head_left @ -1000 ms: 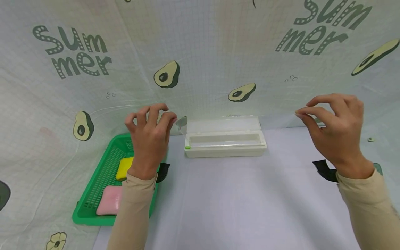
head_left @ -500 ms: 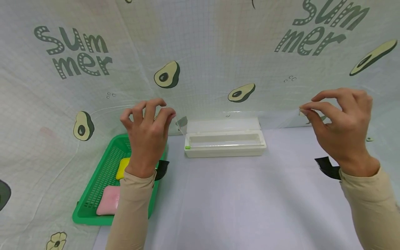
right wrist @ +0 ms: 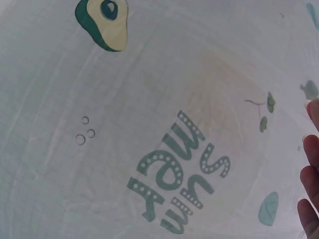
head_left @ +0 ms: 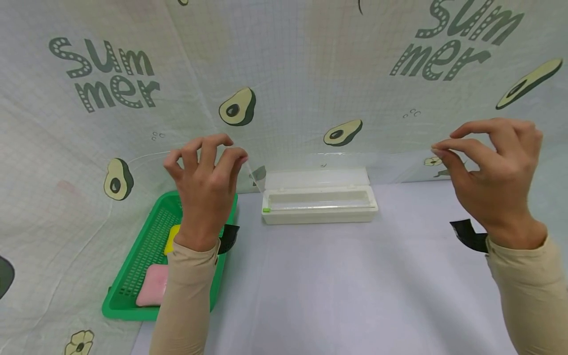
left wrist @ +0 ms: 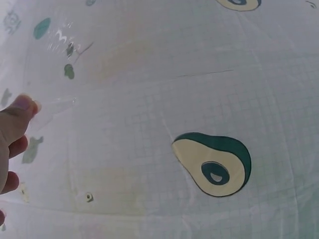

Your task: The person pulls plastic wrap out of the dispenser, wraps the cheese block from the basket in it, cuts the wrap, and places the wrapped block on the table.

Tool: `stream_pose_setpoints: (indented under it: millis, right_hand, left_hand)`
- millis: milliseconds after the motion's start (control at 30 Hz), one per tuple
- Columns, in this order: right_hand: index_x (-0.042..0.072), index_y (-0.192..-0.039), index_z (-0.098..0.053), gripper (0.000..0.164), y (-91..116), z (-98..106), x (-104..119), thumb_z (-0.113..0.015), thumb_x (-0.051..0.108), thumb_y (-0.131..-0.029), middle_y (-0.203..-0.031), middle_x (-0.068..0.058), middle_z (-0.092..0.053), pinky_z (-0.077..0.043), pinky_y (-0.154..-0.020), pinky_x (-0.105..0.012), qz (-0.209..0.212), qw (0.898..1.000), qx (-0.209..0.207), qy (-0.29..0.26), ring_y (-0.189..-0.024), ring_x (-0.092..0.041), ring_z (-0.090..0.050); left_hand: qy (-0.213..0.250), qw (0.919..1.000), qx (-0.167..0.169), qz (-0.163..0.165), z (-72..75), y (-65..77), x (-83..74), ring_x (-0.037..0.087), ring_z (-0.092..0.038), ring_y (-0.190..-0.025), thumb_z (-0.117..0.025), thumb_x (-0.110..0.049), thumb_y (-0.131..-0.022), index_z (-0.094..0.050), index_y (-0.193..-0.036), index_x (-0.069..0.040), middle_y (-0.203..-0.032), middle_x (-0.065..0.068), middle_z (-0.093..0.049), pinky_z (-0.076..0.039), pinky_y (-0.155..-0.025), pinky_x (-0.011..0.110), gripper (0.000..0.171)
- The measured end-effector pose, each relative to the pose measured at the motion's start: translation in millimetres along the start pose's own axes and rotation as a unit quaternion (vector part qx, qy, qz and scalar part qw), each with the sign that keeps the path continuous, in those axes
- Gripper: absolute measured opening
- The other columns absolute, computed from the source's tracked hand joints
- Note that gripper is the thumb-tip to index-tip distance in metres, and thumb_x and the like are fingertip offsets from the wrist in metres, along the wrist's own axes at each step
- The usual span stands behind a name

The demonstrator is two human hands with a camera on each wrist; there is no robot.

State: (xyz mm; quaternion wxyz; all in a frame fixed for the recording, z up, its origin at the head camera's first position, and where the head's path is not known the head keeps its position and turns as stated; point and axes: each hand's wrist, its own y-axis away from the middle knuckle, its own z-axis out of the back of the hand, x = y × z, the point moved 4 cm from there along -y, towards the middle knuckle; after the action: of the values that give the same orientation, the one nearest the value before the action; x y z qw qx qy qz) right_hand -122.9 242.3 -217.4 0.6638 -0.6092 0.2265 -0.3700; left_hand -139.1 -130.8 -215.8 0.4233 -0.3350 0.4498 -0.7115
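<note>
In the head view a white cling film dispenser (head_left: 319, 217) lies on the table with its lid raised. A sheet of clear cling film (head_left: 254, 174) rises from it, seen mostly by its left edge and faint glints. My left hand (head_left: 205, 192) pinches the film's left corner between thumb and index finger. On the other side my right hand (head_left: 499, 180) pinches thumb and index finger together at the right corner; the film there is barely visible. The left wrist view shows wrinkled film by the thumb of the left hand (left wrist: 12, 134). Only fingertips of the right hand (right wrist: 311, 167) enter the right wrist view.
A green plastic basket (head_left: 128, 276) stands at the left, partly behind the left forearm. It holds a pink packet (head_left: 153, 286) and a yellow one (head_left: 172, 239). Behind the dispenser hangs a printed sheet (head_left: 284, 74) with avocados. A small green slider (head_left: 266, 210) sits on the dispenser's front.
Both hands have risen and spread apart, left hand leftward and right hand rightward. The film's glinting upper line has risen above the dispenser, which stays in place.
</note>
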Motion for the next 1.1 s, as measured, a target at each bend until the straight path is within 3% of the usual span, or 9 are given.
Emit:
stream_pose_setpoints:
  millis: [233, 367, 500, 600, 700, 767, 900, 1000, 1100]
  right_hand:
    - [-0.007, -0.072, -0.073, 0.055, 5, 5, -8, -0.074, 0.041, -0.099, -0.089, -0.027, -0.065, -0.026, -0.108, -0.040, -0.011, 1.000, -0.027, -0.002, -0.097, -0.053, -0.048]
    - [-0.007, -0.072, -0.073, 0.057, 11, 12, -7, -0.074, 0.044, -0.099, -0.087, -0.025, -0.066, -0.028, -0.107, -0.039, -0.007, 1.000, -0.025, -0.008, -0.094, -0.052, -0.049]
    - [-0.008, -0.072, -0.071, 0.065, 13, 22, 1, -0.068, 0.050, -0.102, -0.083, -0.027, -0.064, -0.028, -0.103, -0.032, 0.008, 0.999, 0.022, -0.025, -0.084, -0.051, -0.047]
    - [-0.007, -0.073, -0.071, 0.069, 18, 30, 2, -0.061, 0.052, -0.105, -0.080, -0.024, -0.063, -0.029, -0.103, -0.024, 0.031, 0.992, 0.106, -0.053, -0.082, -0.037, -0.052]
    - [-0.003, -0.076, -0.073, 0.066, 32, 38, -5, -0.056, 0.052, -0.108, -0.084, -0.012, -0.066, -0.033, -0.103, -0.016, 0.044, 0.970, 0.219, -0.095, -0.096, -0.011, -0.056]
    - [0.004, -0.083, -0.076, 0.060, 45, 43, -11, -0.053, 0.052, -0.108, -0.090, -0.002, -0.067, -0.034, -0.101, -0.012, 0.043, 0.948, 0.293, -0.122, -0.105, 0.001, -0.052]
    - [0.025, -0.096, -0.075, 0.035, 73, 48, -18, -0.053, 0.050, -0.107, -0.098, 0.014, -0.067, -0.039, -0.093, -0.012, 0.033, 0.906, 0.386, -0.167, -0.100, 0.003, -0.053]
    - [0.035, -0.105, -0.070, 0.005, 96, 48, -18, -0.067, 0.036, -0.103, -0.102, 0.021, -0.065, -0.042, -0.088, -0.013, 0.031, 0.866, 0.449, -0.220, -0.097, 0.002, -0.054]
    - [0.035, -0.108, -0.068, 0.031, 124, 45, -18, -0.081, 0.012, -0.092, -0.103, 0.021, -0.064, -0.043, -0.083, -0.015, 0.009, 0.813, 0.507, -0.286, -0.096, 0.001, -0.055]
  left_hand:
    - [0.016, 0.9998, -0.015, 0.000, 5.9, 0.5, -2.2, 0.033, -0.051, -0.108, -0.071, -0.015, -0.102, -0.077, -0.093, -0.006, -0.110, 0.010, -0.064, -0.023, -0.096, 0.059, 0.013]
    - [0.065, 0.9977, -0.015, -0.007, 14.0, 5.6, -4.3, 0.034, -0.053, -0.104, -0.075, -0.010, -0.099, -0.076, -0.093, -0.006, -0.108, 0.010, -0.068, -0.025, -0.095, 0.060, 0.007]
    - [0.157, 0.9864, 0.039, -0.028, 22.8, 15.2, -3.3, 0.035, -0.055, -0.100, -0.071, -0.011, -0.101, -0.074, -0.095, -0.004, -0.103, 0.010, -0.072, -0.026, -0.092, 0.058, 0.010]
    - [0.225, 0.9670, 0.107, -0.054, 26.6, 26.6, -0.7, 0.032, -0.058, -0.097, -0.060, -0.024, -0.109, -0.072, -0.096, -0.006, -0.096, 0.007, -0.073, -0.031, -0.090, 0.054, 0.025]
    - [0.286, 0.9411, 0.163, -0.077, 25.4, 41.8, -0.6, 0.023, -0.058, -0.092, -0.050, -0.034, -0.112, -0.070, -0.095, -0.010, -0.089, 0.000, -0.070, -0.034, -0.088, 0.046, 0.036]
    - [0.321, 0.9237, 0.190, -0.088, 23.3, 53.4, -1.6, 0.019, -0.057, -0.089, -0.050, -0.034, -0.112, -0.070, -0.094, -0.012, -0.088, -0.004, -0.069, -0.034, -0.086, 0.042, 0.035]
    - [0.378, 0.8840, 0.258, -0.094, 21.0, 80.6, -4.3, 0.013, -0.056, -0.089, -0.054, -0.032, -0.109, -0.071, -0.096, -0.016, -0.090, -0.010, -0.068, -0.036, -0.086, 0.036, 0.027]
    - [0.406, 0.8477, 0.331, -0.081, 19.2, 103.3, -6.9, 0.009, -0.056, -0.090, -0.067, -0.025, -0.104, -0.072, -0.097, -0.019, -0.091, -0.014, -0.066, -0.038, -0.086, 0.032, 0.010]
    - [0.417, 0.8117, 0.404, -0.061, 14.3, 126.9, -11.5, 0.005, -0.053, -0.088, -0.077, -0.015, -0.097, -0.074, -0.097, -0.022, -0.089, -0.018, -0.065, -0.041, -0.084, 0.028, 0.008]
